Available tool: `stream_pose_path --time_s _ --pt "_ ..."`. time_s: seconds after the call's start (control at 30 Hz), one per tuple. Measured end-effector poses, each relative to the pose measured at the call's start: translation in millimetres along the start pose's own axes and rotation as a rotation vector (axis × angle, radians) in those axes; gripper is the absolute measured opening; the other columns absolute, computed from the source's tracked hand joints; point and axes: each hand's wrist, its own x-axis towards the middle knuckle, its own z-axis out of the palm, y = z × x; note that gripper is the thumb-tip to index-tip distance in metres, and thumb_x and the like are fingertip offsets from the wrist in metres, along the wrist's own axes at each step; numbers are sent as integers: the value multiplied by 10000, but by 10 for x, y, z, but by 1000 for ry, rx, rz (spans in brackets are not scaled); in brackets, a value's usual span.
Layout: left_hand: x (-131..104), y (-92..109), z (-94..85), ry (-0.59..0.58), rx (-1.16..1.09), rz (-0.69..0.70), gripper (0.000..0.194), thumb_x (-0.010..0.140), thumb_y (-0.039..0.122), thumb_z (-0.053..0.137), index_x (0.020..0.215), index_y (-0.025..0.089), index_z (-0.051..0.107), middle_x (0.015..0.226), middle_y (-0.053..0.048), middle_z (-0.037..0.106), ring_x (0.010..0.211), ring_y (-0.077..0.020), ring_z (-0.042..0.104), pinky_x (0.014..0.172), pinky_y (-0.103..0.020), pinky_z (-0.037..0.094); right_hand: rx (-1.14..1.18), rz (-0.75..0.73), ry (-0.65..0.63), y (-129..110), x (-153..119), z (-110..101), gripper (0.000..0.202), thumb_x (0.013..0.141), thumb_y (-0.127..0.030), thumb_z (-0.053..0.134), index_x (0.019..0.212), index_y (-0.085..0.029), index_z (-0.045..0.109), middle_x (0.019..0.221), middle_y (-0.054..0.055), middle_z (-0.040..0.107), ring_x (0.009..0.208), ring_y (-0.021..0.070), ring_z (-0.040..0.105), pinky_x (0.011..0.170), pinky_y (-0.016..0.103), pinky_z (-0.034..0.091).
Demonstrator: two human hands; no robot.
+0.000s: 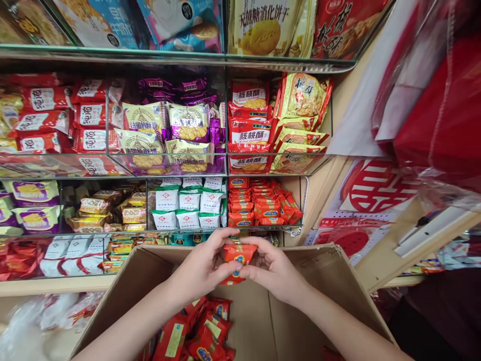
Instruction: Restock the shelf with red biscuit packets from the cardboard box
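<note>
Both hands meet above an open cardboard box (pixel 300 321), holding small red packets (pixel 240 254) between them. My left hand (pixel 205 263) has its fingers and thumb closed on the packets' left side. On their right side, my right hand (pixel 272 268) grips them the same way. One packet sits above another, with blue and yellow labels partly covered by the thumbs. Loose red packets (pixel 175 338) lie in the box below my left forearm. Similar red packets (pixel 267 205) are stacked in a shelf compartment just beyond the hands.
Glass-fronted shelves (pixel 169 168) of wrapped snacks span the view ahead. White-and-green packets (pixel 189 200) stand left of the red stack. Red bagged goods (pixel 443 115) hang at the right, and clear plastic bags (pixel 56 316) lie at the lower left.
</note>
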Motion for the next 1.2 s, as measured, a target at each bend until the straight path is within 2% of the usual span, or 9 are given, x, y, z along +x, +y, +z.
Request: stream_pose_path --time_s 0.1,0.17,0.33,0.4,0.5,0.7,0.9,1.03,1.2 --pt "1 34 -55 -17 67 34 412 801 287 552 1176 220 396 928 -48 613 789 -166 593 679 -267 495 39 58 -14 -82 14 -29 255 671 -330 685 822 -187 538 744 -19 574 651 117 537 601 251 437" --pt "50 9 -151 21 92 72 354 819 302 523 1149 211 431 953 -57 614 810 -165 592 708 -269 492 17 43 68 -166 62 -87 245 674 -341 672 768 -187 505 695 -30 559 602 109 526 570 244 433" --pt "254 -341 -469 272 289 23 253 817 329 495 1014 174 532 877 -45 636 771 -166 594 730 -281 474 -233 -182 425 -355 388 -433 300 676 -311 640 912 -196 494 841 24 607 737 158 580 684 302 468" --pt "304 -511 -523 362 280 -38 252 819 343 478 974 153 534 802 -42 636 739 -169 601 694 -276 476 -441 -267 474 -362 566 -574 277 700 -273 606 947 -199 505 933 43 610 827 178 580 739 321 456" --pt "308 -634 -506 343 372 -44 224 828 337 457 931 166 559 797 -33 641 746 -169 601 683 -268 464 -717 -312 507 -322 809 -676 194 731 -240 568 917 -201 531 962 40 617 868 186 576 769 326 437" --pt "258 -581 -438 306 626 7 203 839 280 429 913 186 592 886 -38 655 839 -183 596 734 -276 446 -1024 -58 564 -297 1195 -611 261 757 -295 582 993 -185 569 1020 61 643 952 217 565 836 364 367" --pt "276 -578 -424 312 754 47 183 824 218 425 885 188 595 860 -38 653 825 -191 595 723 -286 446 -1116 138 567 -314 1453 -578 261 765 -416 556 787 -170 638 884 114 667 929 312 560 775 444 348" --pt "271 -571 -411 316 787 74 175 814 196 431 873 187 596 848 -40 652 819 -193 592 731 -287 447 -1172 203 529 -283 1514 -596 273 716 -437 605 841 -195 629 968 96 648 993 328 519 787 476 339" --pt "270 -562 -401 311 817 91 168 821 198 430 873 184 589 831 -37 650 816 -197 589 722 -295 443 -1205 249 453 -281 1591 -609 242 767 -414 552 782 -185 629 915 94 652 949 295 547 795 454 358"
